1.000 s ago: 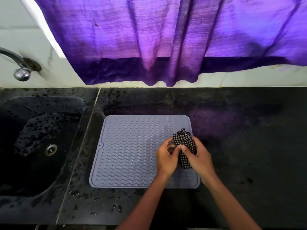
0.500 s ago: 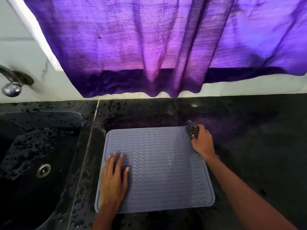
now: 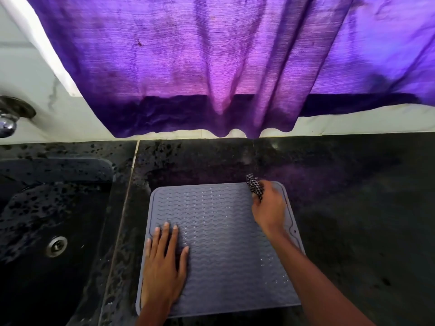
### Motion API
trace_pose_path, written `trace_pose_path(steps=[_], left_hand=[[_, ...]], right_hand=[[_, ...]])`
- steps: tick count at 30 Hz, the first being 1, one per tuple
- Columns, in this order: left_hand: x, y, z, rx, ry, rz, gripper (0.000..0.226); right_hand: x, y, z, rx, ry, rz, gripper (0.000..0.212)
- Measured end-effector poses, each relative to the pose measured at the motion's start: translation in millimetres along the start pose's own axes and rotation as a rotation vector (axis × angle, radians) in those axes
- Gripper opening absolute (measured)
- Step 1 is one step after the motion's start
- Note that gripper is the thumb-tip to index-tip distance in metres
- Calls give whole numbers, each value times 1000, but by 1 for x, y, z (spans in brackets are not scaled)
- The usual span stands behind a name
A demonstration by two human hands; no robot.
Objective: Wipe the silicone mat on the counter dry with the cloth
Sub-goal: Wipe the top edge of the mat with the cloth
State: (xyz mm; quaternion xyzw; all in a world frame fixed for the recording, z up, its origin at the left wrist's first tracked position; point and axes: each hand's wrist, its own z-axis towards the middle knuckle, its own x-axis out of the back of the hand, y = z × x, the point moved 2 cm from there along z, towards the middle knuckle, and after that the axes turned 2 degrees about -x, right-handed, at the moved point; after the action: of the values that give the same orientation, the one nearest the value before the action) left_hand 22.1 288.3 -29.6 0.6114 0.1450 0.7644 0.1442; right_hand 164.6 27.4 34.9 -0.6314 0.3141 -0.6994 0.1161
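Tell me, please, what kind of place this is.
Probably a home kitchen: a dark sink with a drain is set into the stone counter, a tap sticks out of the wall, and a ribbed mat lies beside the sink.

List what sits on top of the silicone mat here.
The left hand lies flat on the near-left of the silicone mat; the right hand grips the checked cloth at its far-right corner. Water droplets dot the right side. The surface beneath both hands is hidden.
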Motion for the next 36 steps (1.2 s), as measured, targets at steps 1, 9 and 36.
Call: trace_pose_path(steps=[1,9,36], left_hand=[[-1,-1,0,0,-3,2,65],[0,0,0,9,-24,-6,68],[8,-6,-3,-48,-141,1,74]], right_hand=[[-6,-5,-3,5,-2,14,41],[-35,-47,-21,55,-84,96,45],[-15,-25,5,-73,-126,-7,22]])
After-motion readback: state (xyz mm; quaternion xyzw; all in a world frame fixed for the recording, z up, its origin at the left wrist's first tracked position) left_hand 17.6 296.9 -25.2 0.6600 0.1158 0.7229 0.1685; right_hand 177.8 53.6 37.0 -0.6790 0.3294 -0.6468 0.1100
